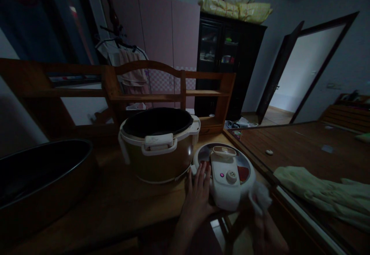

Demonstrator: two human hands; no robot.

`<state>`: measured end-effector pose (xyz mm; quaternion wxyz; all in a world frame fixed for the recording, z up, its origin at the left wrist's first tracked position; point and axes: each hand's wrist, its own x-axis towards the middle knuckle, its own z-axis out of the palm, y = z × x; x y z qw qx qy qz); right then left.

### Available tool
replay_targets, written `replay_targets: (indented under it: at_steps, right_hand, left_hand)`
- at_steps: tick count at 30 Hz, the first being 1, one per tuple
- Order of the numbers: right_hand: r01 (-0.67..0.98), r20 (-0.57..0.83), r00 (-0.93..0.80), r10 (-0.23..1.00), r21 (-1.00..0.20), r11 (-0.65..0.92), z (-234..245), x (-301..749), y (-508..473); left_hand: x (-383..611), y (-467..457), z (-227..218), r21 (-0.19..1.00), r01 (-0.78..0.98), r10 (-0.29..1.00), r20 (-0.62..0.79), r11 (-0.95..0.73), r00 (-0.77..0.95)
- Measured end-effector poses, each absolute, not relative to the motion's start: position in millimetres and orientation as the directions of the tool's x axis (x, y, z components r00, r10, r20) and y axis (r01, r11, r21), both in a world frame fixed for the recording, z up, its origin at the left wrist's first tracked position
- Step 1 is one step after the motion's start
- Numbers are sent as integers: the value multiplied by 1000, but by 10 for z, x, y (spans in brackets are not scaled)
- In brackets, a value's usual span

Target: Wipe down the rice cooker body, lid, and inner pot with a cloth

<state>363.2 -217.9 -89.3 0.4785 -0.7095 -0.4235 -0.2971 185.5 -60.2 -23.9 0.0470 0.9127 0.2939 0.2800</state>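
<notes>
A white pressure cooker lid (226, 193) with a handle, a knob and a pink button lies at the right end of the wooden desk. My left hand (197, 197) rests on the lid's left side, its fingers stretched out over the rim. In my right hand (267, 228) is a crumpled white cloth (260, 196), near the lid's right edge; motion blurs it, and I cannot tell whether it touches the lid. Behind and left of the lid stands the open pressure cooker body (162, 164), with a dark interior and a white front handle.
A large dark round pot (49, 185) takes up the desk's left side. A wooden shelf frame (150, 65) rises along the back. To the right lie a brown bed surface (300, 143) and a pale green cloth (315, 189). An open door (285, 66) is beyond.
</notes>
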Motion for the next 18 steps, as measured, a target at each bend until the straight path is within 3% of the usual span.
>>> replay_targets:
  at_steps: [2, 4, 6, 10, 14, 18]
  right_hand:
    - [609, 601, 785, 150, -704, -366, -878, 3860, -2167]
    - [425, 406, 904, 136, -819, -386, -740, 4088, -2117]
    - [404, 355, 914, 195, -840, -362, -515, 4298, -2039]
    - [476, 401, 874, 275, -821, -315, -15, 4624, -1776]
    - [605, 419, 742, 524, -754, -254, 298, 4772, -1359]
    - [640, 374, 589, 716, -757, -132, 306, 4706, -1075]
  left_hand:
    - [1861, -597, -242, 251, 513, 565, 491, -821, 664]
    - [1863, -594, -244, 252, 511, 564, 494, -822, 662]
    - [1860, -591, -246, 256, 507, 563, 489, -823, 667]
    - [1850, -583, -263, 262, 507, 566, 487, -821, 665]
    - [1854, -579, -278, 257, 503, 559, 498, -825, 663]
    - [1861, -590, -268, 259, 512, 567, 502, -819, 653]
